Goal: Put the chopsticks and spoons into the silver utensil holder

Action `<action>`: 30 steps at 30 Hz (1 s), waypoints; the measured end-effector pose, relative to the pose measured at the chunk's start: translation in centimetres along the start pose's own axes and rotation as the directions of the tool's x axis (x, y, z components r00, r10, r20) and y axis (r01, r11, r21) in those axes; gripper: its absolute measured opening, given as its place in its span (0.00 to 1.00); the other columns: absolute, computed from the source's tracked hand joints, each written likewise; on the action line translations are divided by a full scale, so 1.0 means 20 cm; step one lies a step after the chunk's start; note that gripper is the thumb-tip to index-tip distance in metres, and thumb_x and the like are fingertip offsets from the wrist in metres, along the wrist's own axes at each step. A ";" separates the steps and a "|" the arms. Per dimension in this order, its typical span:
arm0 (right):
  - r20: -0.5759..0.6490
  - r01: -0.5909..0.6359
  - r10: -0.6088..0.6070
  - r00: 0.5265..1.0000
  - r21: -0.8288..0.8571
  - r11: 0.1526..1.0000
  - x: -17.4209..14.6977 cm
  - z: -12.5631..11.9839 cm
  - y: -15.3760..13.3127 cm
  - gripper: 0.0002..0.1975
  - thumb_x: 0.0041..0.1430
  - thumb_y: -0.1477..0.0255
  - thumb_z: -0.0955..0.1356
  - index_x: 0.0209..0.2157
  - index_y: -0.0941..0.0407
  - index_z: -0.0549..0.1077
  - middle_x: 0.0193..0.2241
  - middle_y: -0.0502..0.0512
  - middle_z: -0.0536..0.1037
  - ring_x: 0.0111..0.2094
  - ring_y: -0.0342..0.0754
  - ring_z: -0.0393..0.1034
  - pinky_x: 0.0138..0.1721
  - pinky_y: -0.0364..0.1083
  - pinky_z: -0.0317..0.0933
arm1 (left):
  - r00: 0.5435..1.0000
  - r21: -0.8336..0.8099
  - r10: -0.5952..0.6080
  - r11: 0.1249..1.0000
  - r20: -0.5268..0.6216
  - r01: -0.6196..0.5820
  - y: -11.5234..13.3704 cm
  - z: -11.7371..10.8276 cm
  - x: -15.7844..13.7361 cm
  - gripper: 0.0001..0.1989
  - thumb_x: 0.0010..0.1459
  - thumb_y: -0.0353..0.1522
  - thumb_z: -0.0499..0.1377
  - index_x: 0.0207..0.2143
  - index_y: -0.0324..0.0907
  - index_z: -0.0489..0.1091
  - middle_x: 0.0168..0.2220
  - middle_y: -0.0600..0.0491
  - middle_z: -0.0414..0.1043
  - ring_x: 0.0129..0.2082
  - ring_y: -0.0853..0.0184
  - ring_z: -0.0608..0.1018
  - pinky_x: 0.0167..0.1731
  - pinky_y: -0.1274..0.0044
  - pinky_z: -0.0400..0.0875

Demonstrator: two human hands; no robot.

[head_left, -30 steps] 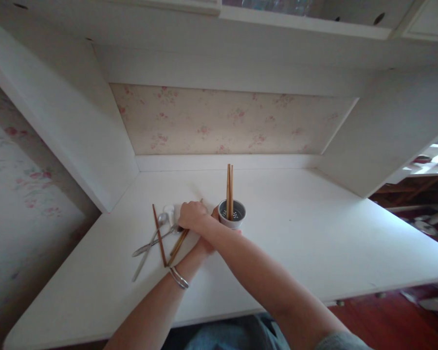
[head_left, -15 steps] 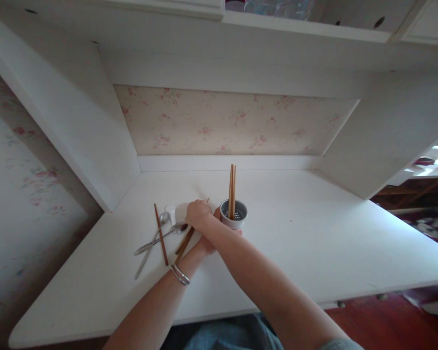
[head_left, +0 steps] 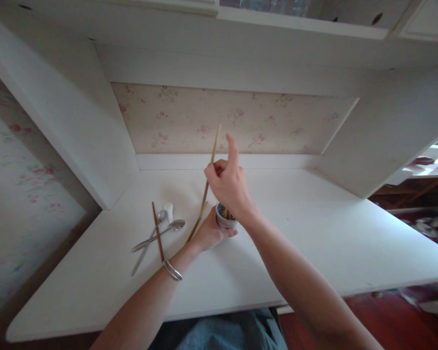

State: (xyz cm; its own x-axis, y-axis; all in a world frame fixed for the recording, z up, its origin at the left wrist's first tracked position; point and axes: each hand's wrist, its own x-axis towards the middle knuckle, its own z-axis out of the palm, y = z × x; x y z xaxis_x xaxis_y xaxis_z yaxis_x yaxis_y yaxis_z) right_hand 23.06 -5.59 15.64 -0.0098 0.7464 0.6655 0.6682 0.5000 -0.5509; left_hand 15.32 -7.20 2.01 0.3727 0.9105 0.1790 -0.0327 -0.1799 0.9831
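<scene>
My left hand [head_left: 209, 234] is wrapped round a small grey-white utensil cup [head_left: 226, 223] standing on the table. Above the cup, my right hand [head_left: 231, 183] pinches a light wooden chopstick [head_left: 215, 146] between thumb and fingers, its index finger pointing up. The chopstick tilts, its upper end rising in front of the wallpaper. The lower ends of chopsticks [head_left: 227, 213] show inside the cup; my right hand hides the rest. Beside my left wrist another chopstick [head_left: 194, 230] lies on the table, partly overlapped by the held one.
Left of my hands, a dark brown chopstick [head_left: 157, 228] crosses two metal spoons [head_left: 177, 224]. A white spoon [head_left: 168, 210] lies behind them. White side panels [head_left: 372, 131] and an overhead shelf [head_left: 241, 63] enclose the white table [head_left: 295, 243].
My right hand has risen from the table left of the cup to above it, lifting a chopstick. My left hand keeps hold of the cup, which now leans slightly.
</scene>
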 end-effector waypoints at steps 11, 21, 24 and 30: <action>-0.033 -0.354 0.383 0.923 0.311 0.882 -0.06 -0.22 0.51 0.16 0.55 0.64 0.64 0.43 0.57 0.71 0.37 0.56 0.78 0.29 0.45 0.75 0.32 0.46 0.72 | 1.000 0.035 0.004 0.999 0.031 -0.005 -0.02 0.01 0.01 0.34 0.41 0.32 0.70 0.52 0.40 0.62 0.50 0.45 0.70 0.48 0.60 0.74 0.51 0.67 0.65; 0.078 -0.371 0.366 0.927 0.067 0.926 -0.17 -0.11 0.51 0.14 0.60 0.63 0.61 0.37 0.54 0.74 0.32 0.52 0.79 0.29 0.45 0.75 0.37 0.45 0.67 | 1.000 0.043 0.014 0.999 0.019 -0.015 -0.01 0.02 0.01 0.36 0.41 0.31 0.70 0.53 0.40 0.61 0.52 0.44 0.68 0.51 0.59 0.72 0.54 0.66 0.63; 0.093 -0.364 0.366 0.926 -0.038 0.930 -0.18 -0.10 0.50 0.13 0.60 0.64 0.61 0.36 0.53 0.75 0.33 0.52 0.80 0.31 0.46 0.75 0.38 0.45 0.65 | 1.000 0.036 -0.004 0.999 0.021 0.003 -0.02 0.02 0.01 0.36 0.41 0.31 0.70 0.53 0.39 0.61 0.52 0.43 0.69 0.50 0.59 0.73 0.53 0.65 0.64; 0.122 -0.333 0.350 0.929 -0.142 0.932 -0.22 -0.08 0.47 0.13 0.60 0.64 0.61 0.34 0.51 0.77 0.33 0.50 0.80 0.34 0.47 0.75 0.37 0.44 0.63 | 1.000 0.008 0.000 1.000 0.025 0.000 -0.03 0.02 0.01 0.37 0.41 0.31 0.70 0.54 0.40 0.60 0.54 0.44 0.67 0.53 0.59 0.71 0.54 0.66 0.63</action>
State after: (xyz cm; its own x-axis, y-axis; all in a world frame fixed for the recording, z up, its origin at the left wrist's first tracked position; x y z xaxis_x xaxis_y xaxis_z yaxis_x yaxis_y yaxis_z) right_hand 30.62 -4.85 8.26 0.1340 0.9220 0.3634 0.7321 0.1550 -0.6633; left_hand 15.74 -6.95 1.37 0.3958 0.9009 0.1782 -0.0258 -0.1830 0.9828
